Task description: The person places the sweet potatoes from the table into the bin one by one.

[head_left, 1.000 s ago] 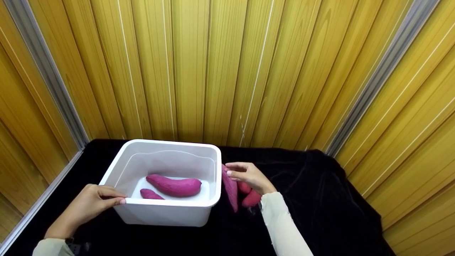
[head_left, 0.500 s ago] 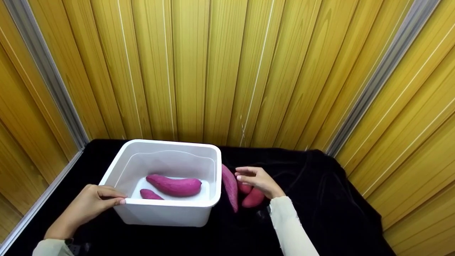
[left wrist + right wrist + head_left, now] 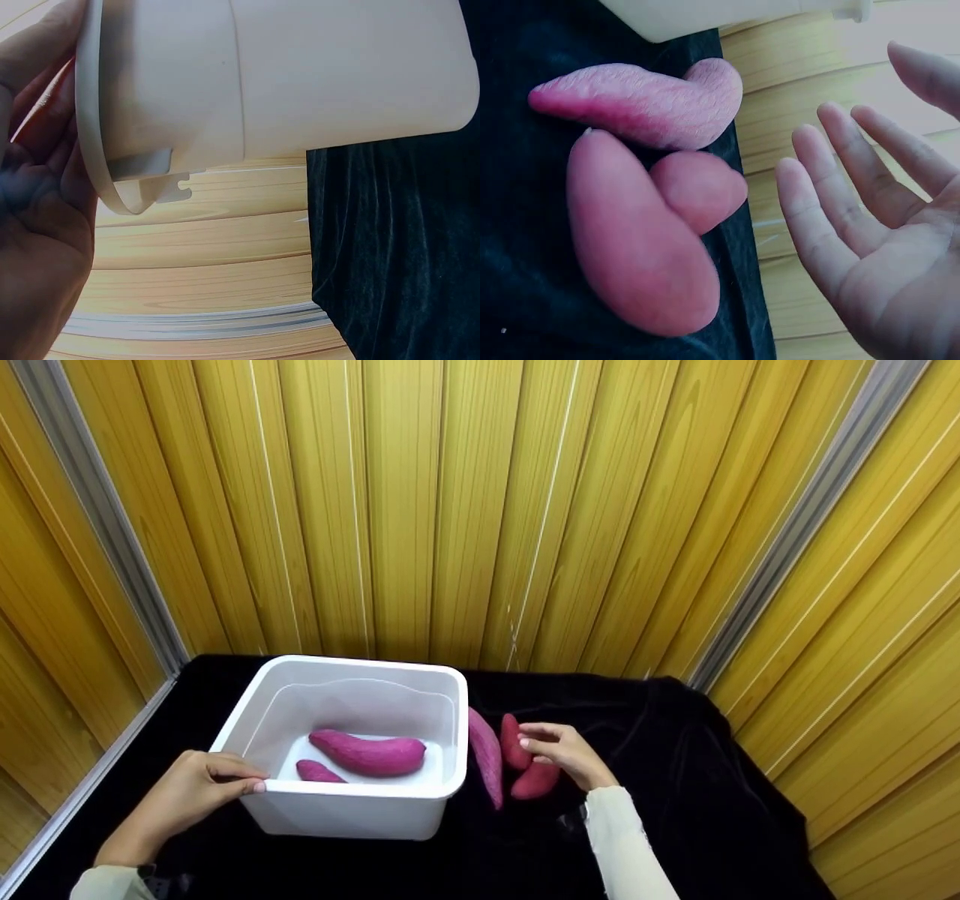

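Note:
My left hand (image 3: 196, 785) pinches the near left corner of the rim of a white plastic tub (image 3: 352, 814). In the left wrist view, its fingers (image 3: 45, 45) are at that rim. Inside the tub lie a long purple sweet potato (image 3: 375, 754) and a smaller one (image 3: 318, 771), partly hidden by the near wall. My right hand (image 3: 568, 753) hovers, fingers spread, over two red sweet potatoes, an upper one (image 3: 512, 742) and a lower one (image 3: 536, 781). Nothing is held in it, as the right wrist view shows. Another purple sweet potato (image 3: 487, 757) lies against the tub's right side.
Black cloth (image 3: 675, 810) covers the table. Yellow wood-look panels (image 3: 480, 510) stand behind and at both sides, with grey metal strips (image 3: 810, 525) at the corners.
My right hand has moved right and toward me, from the purple sweet potato to over the red ones, uncovering more of them. The left hand and the tub have stayed put.

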A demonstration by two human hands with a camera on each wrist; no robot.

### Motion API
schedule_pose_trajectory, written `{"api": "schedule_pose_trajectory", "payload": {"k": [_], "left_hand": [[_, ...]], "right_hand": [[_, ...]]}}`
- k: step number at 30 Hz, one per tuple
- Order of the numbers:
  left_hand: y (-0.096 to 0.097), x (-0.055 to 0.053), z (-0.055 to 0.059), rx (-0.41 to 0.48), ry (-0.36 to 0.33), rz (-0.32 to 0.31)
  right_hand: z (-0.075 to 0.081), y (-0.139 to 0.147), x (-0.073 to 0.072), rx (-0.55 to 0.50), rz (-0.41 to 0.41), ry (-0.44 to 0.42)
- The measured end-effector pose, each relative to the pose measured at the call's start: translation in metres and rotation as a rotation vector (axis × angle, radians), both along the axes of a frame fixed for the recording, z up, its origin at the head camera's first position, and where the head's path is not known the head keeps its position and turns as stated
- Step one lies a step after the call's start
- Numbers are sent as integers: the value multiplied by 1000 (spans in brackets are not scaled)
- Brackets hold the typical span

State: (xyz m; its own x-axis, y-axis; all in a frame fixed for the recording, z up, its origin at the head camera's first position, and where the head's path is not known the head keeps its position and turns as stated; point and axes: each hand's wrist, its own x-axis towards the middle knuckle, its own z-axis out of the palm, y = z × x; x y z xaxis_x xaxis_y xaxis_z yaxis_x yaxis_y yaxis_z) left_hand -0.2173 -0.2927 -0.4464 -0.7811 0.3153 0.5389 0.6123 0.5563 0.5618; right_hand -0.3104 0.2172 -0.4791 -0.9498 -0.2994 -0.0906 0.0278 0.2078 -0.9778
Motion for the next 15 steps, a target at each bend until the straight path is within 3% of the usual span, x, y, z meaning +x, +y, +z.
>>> {"api": "schedule_pose_trajectory", "payload": {"k": [7, 15], "left_hand": [[-1, -1, -1, -1, -18, 3], [-1, -1, -2, 2, 14, -2]], "right_hand": [[-12, 12, 3, 14, -56, -36], [-23, 23, 6, 11, -178, -75]]}}
